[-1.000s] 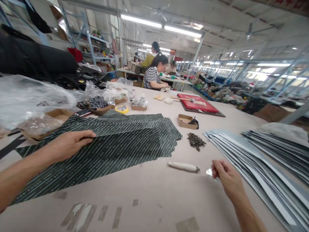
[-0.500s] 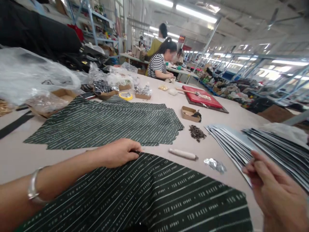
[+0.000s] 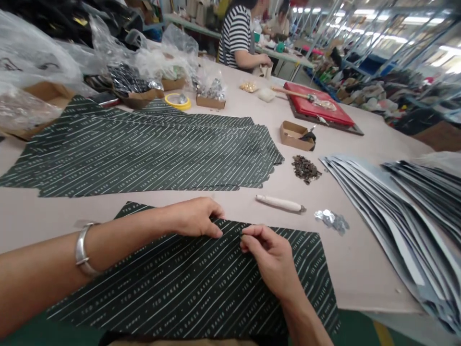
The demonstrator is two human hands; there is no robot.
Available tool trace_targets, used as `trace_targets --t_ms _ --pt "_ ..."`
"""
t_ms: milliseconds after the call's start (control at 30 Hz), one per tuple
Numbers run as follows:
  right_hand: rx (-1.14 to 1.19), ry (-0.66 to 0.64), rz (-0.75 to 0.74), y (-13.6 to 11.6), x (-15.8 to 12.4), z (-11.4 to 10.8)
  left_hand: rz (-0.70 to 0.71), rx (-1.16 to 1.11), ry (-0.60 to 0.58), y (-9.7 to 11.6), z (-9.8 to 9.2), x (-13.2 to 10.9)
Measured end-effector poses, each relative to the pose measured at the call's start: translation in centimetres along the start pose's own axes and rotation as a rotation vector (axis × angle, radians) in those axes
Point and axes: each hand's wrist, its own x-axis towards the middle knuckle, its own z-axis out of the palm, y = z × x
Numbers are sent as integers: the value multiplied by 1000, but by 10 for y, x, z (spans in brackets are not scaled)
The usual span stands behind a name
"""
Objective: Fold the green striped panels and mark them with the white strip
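A dark green fabric piece [image 3: 201,283] with slanting white stripes and printed lettering lies in front of me at the table's near edge. My left hand [image 3: 203,218], silver bangle on its wrist, grips the far edge of this fabric, thumb on the near face and fingers partly hidden behind. Close to its right, my right hand [image 3: 268,254] is closed in a pinch against the fabric. Something tiny and dark shows at its fingertips, too small to name. Beyond the hands lie a white stick-like tool [image 3: 280,203], a heap of small dark metal bits [image 3: 306,169] and thin silvery discs [image 3: 332,221].
Stacked striped fabric pieces [image 3: 154,158] spread across the left. Grey-white layered sheets [image 3: 374,216] fan out on the right. Farther back are a small cardboard box [image 3: 296,136], a red pad [image 3: 319,105], yellow tape [image 3: 177,101] and plastic bags. A person in a striped shirt [image 3: 236,36] works beyond.
My right hand has come left from beside the grey-white sheets to the fabric's far edge, near my left hand. The fabric now lies flatter, and the view has tipped downward.
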Motion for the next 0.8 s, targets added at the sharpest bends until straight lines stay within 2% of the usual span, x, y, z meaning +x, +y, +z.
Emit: trace_targets --t_ms 100,233,567,667,800 --pt "17 -16 42 6 7 4 12 -123 -81 0 -1 0" --pt "-119 -64 -17 6 9 3 52 -272 -120 -2 0 0" --pt "-257 -108 -85 6 10 4 86 -256 -129 -6 3 3" --pt "-317 -134 -156 7 11 4 127 -127 -49 -3 6 -1" --pt "-296 -119 -230 10 12 3 188 112 179 1 19 -8"
